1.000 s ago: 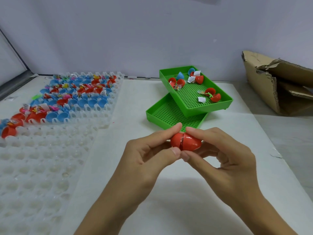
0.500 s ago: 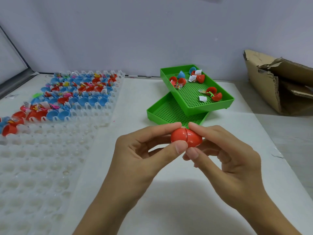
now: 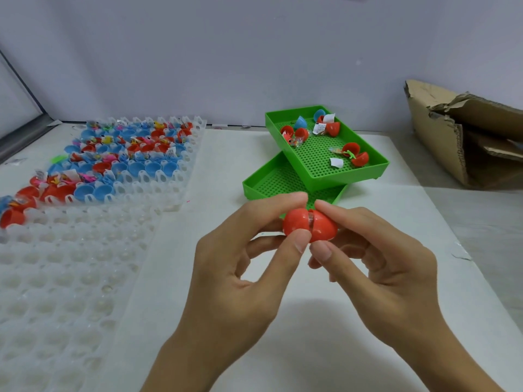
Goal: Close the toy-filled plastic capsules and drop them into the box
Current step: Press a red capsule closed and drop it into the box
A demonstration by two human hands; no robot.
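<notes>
— Holding what, those hands?
— One red capsule [image 3: 310, 225], above the worktop [image 3: 368, 278]. Left hand [image 3: 243, 264] pinches its left half, right hand [image 3: 376, 258] the right, fingers [image 3: 300, 240] curled round it.
— Closed?
— No, a narrow gap shows between the halves. Cardboard box [image 3: 464, 137] sits far right, well apart.

The capsule [image 3: 310, 226] between the hands is plain red. Beyond it, two bright green trays [image 3: 325, 154] have floors dotted with a grid of small holes; the far one holds red and blue shell halves and white paper slips. On the left, a clear honeycomb tray [image 3: 70, 264] carries red and blue cups. The box [image 3: 464, 137] at right is brown cardboard.
</notes>
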